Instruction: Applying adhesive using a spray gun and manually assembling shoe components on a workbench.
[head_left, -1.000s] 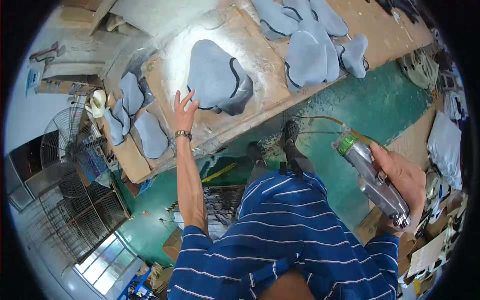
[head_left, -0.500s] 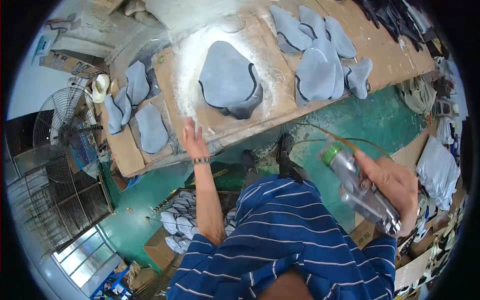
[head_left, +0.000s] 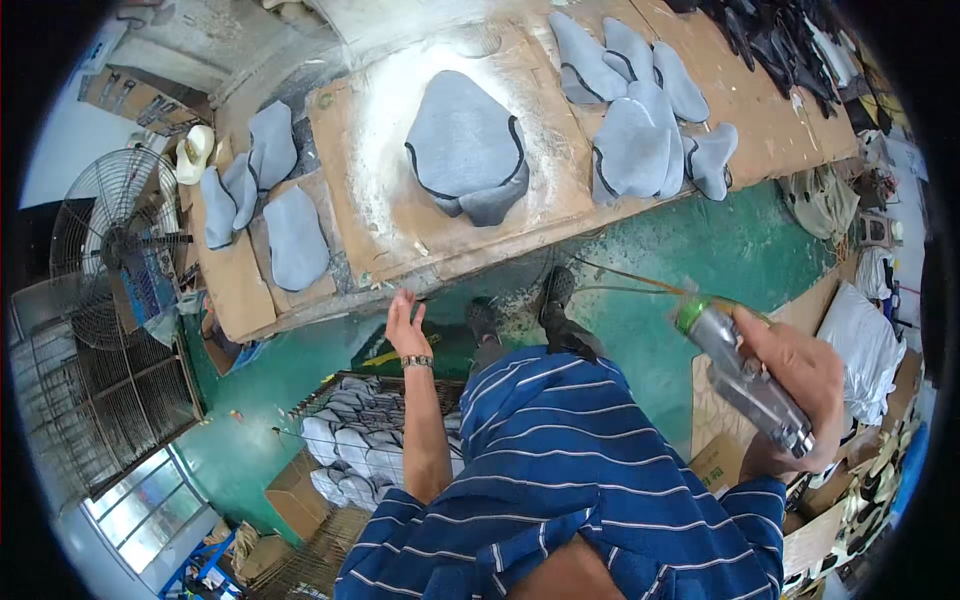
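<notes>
My right hand (head_left: pixel 800 385) grips a metal spray gun (head_left: pixel 742 375) with a green collar and a thin hose, held out to my right above the green floor. My left hand (head_left: pixel 404 325) is empty, fingers apart, hovering just below the front edge of the cardboard-covered workbench (head_left: pixel 380 200). A grey fabric piece with dark trim (head_left: pixel 465 150) lies in the white-dusted middle of the bench, well beyond my left hand. Both of my dark shoes (head_left: pixel 555 295) stand on the floor below the bench edge.
Several grey fabric pieces (head_left: pixel 640 110) lie at the bench's right, more (head_left: pixel 265 200) at its left. A wire basket of stacked grey pieces (head_left: pixel 350 440) stands under my left arm. A floor fan (head_left: pixel 110 240) is at the left. Dark pieces (head_left: pixel 780 40) pile far right.
My left hand has drawn back off the bench, from beside the grey piece to below the front edge. The view shifted so the bench sits higher. The spray gun stays in my right hand.
</notes>
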